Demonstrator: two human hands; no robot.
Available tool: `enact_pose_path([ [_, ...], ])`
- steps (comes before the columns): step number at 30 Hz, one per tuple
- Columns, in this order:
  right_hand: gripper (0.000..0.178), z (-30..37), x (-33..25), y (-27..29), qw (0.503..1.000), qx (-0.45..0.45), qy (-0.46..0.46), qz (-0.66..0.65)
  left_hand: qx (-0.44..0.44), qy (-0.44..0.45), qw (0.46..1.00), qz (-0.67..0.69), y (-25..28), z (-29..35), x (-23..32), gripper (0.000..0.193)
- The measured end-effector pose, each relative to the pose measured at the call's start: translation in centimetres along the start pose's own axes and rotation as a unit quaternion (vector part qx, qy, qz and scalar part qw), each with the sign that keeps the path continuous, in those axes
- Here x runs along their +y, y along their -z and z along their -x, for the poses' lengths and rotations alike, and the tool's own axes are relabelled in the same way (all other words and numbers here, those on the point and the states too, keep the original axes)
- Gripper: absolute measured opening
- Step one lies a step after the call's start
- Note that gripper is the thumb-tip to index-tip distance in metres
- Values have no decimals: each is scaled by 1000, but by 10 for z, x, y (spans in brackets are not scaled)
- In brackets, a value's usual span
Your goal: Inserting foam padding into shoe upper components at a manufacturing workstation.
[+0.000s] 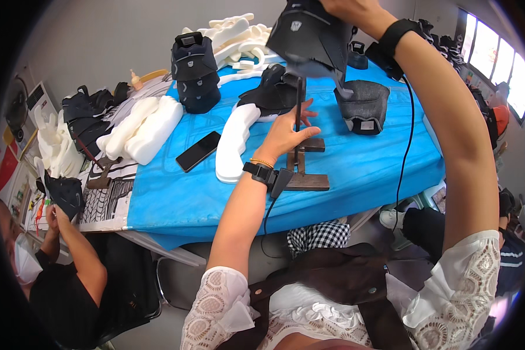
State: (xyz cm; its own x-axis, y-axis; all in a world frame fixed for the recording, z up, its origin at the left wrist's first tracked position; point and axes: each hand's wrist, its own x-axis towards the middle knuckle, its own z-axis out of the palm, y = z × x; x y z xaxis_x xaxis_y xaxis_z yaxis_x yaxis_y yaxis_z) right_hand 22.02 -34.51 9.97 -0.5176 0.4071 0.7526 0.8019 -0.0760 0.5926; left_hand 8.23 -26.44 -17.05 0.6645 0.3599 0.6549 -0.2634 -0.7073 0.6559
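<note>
At the top edge, my right hand [351, 6], partly cut off, grips a black padded fabric piece [315, 35] with a small shield badge. It is held raised over a dark metal stand with a wooden-looking base [309, 182], and its lower edge is blurred. My left hand [289, 131] is beside the stand's upright rod [298, 99], fingers and thumb spread apart. Behind it lies another black padded piece [268, 93]. To the right sits a dark grey fabric piece [363, 105]. A curved white foam piece [233, 146] lies left of my left wrist.
A blue cloth [356, 169] covers the table. On it are a phone [198, 150], stacked black pieces [195, 76] and a white foam pile [245, 41]. More foam [149, 125] lies left. A co-worker [70, 274] sits at lower left. Cables hang from both my wrists.
</note>
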Motion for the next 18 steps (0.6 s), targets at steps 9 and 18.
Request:
enact_pose_path([
  [9, 26, 7, 82, 47, 891, 307, -242, -232, 184, -50, 974, 119, 10, -3, -10, 46],
  [18, 27, 207, 144, 188, 616, 307, -435, -581, 246, -354, 874, -225, -10, 2, 30, 31],
])
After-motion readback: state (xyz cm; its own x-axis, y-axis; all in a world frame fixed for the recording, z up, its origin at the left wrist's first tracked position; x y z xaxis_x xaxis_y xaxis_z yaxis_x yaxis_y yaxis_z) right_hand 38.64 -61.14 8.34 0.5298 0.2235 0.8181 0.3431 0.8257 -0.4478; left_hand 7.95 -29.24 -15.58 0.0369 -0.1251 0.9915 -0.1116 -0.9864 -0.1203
